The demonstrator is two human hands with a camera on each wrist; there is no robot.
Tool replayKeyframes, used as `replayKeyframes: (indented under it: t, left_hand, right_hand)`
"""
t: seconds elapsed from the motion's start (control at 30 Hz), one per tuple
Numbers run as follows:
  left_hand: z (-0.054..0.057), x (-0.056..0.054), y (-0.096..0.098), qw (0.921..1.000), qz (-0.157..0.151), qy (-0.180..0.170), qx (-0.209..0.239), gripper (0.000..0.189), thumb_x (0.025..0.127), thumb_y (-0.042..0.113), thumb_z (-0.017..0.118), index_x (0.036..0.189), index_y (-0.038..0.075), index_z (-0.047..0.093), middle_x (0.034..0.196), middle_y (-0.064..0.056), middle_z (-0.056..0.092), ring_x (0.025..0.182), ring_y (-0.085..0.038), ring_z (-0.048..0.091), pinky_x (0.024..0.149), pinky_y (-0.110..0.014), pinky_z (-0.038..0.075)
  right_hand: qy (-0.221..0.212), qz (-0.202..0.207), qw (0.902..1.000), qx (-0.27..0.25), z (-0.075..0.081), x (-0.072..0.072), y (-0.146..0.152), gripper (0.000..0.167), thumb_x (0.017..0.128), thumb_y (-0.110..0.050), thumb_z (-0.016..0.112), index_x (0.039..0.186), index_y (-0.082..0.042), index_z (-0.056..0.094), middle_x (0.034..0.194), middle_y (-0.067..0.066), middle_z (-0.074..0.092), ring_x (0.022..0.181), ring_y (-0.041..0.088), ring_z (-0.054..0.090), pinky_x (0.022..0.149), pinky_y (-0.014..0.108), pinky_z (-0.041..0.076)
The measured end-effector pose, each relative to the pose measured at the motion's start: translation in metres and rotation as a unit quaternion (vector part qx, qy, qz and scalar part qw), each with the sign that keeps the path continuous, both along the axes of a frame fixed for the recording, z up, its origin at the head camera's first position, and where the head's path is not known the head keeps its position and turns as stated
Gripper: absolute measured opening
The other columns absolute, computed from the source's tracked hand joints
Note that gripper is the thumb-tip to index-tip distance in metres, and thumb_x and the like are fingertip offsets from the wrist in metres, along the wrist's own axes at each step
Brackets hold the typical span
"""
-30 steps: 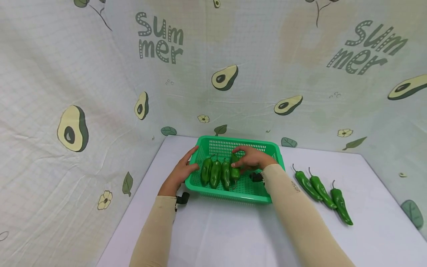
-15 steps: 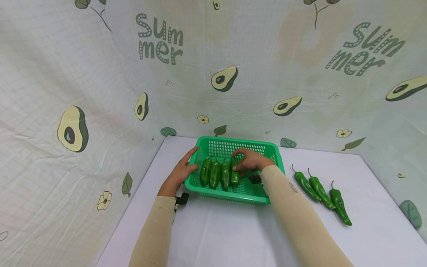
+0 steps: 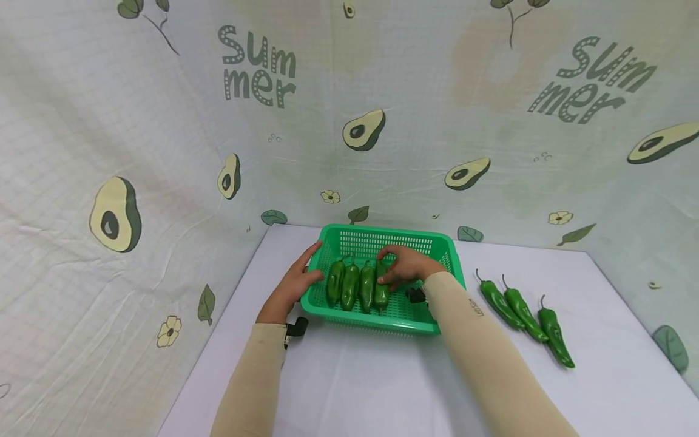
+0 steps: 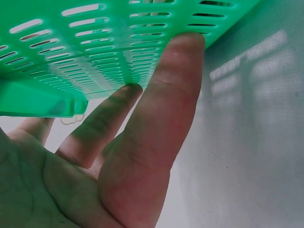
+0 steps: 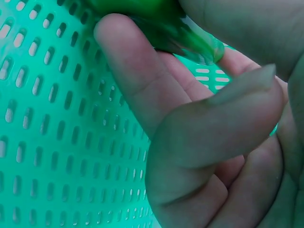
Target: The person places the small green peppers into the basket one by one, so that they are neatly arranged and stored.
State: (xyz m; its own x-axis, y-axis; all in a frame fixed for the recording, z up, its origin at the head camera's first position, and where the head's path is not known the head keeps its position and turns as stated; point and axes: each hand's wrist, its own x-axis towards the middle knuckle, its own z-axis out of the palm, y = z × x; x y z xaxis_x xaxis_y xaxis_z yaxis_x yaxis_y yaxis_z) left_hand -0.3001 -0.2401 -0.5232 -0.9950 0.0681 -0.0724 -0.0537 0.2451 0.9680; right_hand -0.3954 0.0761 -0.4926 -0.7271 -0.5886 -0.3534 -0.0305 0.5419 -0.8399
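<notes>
A green plastic basket (image 3: 371,323) with slotted walls stands on the table. My left hand (image 3: 295,284) holds its left rim, thumb at the rim; in the left wrist view, fingers (image 4: 156,109) press against the slotted wall from outside. Inside the basket, my right hand (image 3: 408,267) grips a green pepper (image 3: 381,296) between thumb and fingers, its upper part partly covered by the hand. To its left, three more green peppers (image 3: 350,286) lie side by side, lengthwise toward me. The right wrist view shows the gripped pepper (image 5: 156,28) close over the slotted plastic.
Three long green peppers (image 3: 522,312) with stems lie on the white table (image 3: 360,388), right of the basket. A printed cloth (image 3: 404,182) hangs behind and at both sides. Bare floor of the basket (image 3: 412,311) shows to the right of the held pepper.
The right hand's thumb has slid slightly toward me along the gripped pepper, which now sits a little nearer the front of the basket. The left hand keeps its place at the rim.
</notes>
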Motion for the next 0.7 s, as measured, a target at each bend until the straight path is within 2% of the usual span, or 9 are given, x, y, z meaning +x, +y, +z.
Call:
replayKeyframes:
  t: [0.47,0.7]
  left_hand:
    - [0.0021,0.0021,0.0,1.0,0.0,-0.007,-0.002,0.086,0.09,0.015,0.064,0.161,0.054,0.033,0.147,-0.023,0.057,0.093,-0.03,0.065,0.07,-0.041,0.055]
    - [0.0015,0.0025,0.0007,0.9999,0.006,0.001,-0.014,0.088,0.089,0.015,0.064,0.16,0.055,0.034,0.147,-0.022,0.057,0.099,-0.032,0.064,0.072,-0.041,0.054]
  right_hand:
    - [0.039,0.007,0.9987,0.033,0.0002,0.0029,0.0,0.069,0.089,-0.01,0.085,0.15,-0.006,0.052,0.119,0.02,0.069,0.086,0.032,0.077,0.083,0.045,0.06]
    - [0.048,0.006,0.9977,0.047,0.001,0.0052,0.0,0.066,0.09,-0.01,0.084,0.15,-0.008,0.055,0.115,0.017,0.072,0.086,0.029,0.077,0.083,0.044,0.06]
